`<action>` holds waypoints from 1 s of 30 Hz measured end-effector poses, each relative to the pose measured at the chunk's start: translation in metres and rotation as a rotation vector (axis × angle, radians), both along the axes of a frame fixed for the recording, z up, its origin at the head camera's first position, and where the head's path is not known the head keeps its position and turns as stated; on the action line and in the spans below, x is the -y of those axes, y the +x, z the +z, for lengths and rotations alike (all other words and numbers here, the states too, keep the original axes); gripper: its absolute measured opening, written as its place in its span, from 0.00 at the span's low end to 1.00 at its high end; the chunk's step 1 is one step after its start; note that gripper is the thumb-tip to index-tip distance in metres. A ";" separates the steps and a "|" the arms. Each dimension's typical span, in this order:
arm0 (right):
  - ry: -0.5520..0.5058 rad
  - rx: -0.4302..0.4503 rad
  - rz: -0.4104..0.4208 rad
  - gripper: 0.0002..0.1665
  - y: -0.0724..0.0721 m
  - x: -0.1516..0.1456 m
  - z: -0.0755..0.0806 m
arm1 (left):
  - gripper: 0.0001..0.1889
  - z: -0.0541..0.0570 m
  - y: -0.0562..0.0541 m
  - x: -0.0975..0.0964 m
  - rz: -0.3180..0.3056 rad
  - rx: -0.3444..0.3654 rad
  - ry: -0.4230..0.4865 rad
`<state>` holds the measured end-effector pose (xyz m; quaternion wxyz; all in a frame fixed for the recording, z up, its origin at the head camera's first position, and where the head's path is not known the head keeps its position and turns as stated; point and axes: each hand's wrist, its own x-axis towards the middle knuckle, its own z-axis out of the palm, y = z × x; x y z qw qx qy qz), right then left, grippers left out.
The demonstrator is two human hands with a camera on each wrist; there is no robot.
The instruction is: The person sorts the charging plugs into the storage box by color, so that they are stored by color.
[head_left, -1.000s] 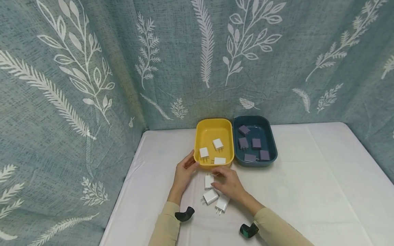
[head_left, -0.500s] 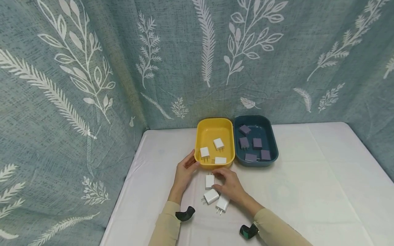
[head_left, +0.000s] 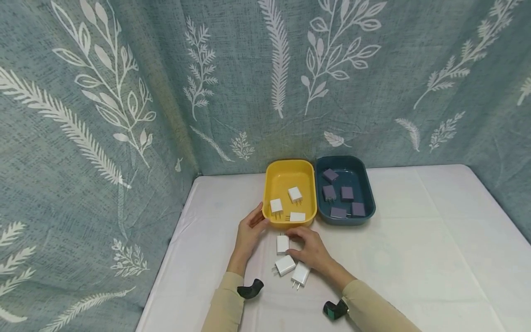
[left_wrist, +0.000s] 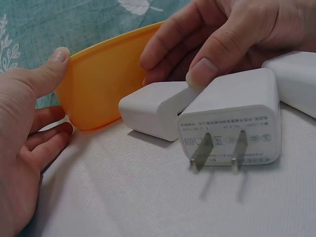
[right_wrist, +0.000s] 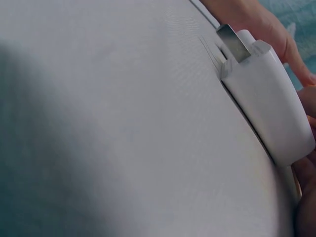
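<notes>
My left hand (head_left: 248,235) holds the near left corner of a yellow bin (head_left: 290,171), thumb at its front rim and fingers along its side. With thumb and index finger, my right hand (head_left: 308,246) grips a white plug-in charger (head_left: 283,245) lying just in front of the bin. In the left wrist view its thumb meets the end of that charger (left_wrist: 150,109). Two more white chargers lie closer to me: one (head_left: 284,266) with prongs to the left, another (head_left: 300,275) beneath my right wrist. Part of a charger (right_wrist: 269,103) fills the right wrist view's edge.
Inside the yellow bin lie three white chargers, one of them near its middle (head_left: 295,194). A dark blue bin (head_left: 370,193) stands against its right side with several purple chargers (head_left: 347,193). Behind both bins hangs a leaf-patterned curtain (head_left: 249,92). A white cloth (head_left: 419,240) covers the table.
Both hands keep their places. Slight finger movement of the right hand at the charger is all that differs; the bins and chargers stay where they were.
</notes>
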<state>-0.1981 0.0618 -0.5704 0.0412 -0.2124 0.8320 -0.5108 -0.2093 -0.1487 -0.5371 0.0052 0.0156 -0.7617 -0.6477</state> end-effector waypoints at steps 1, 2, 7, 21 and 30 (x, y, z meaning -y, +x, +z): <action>-0.004 -0.003 0.011 0.26 0.000 0.000 0.000 | 0.31 0.000 0.000 0.000 -0.001 0.001 0.002; -0.005 -0.007 0.019 0.26 -0.001 -0.001 -0.001 | 0.31 0.000 0.000 0.000 -0.001 0.004 0.002; -0.028 -0.002 0.051 0.28 -0.003 -0.003 -0.002 | 0.31 -0.001 0.000 0.000 0.001 0.007 0.007; 0.024 -0.037 0.072 0.28 -0.004 -0.005 -0.002 | 0.31 -0.001 -0.001 0.000 -0.004 0.001 0.014; 0.069 -0.092 0.082 0.31 -0.002 -0.005 -0.001 | 0.32 -0.001 -0.001 0.001 -0.011 -0.001 0.031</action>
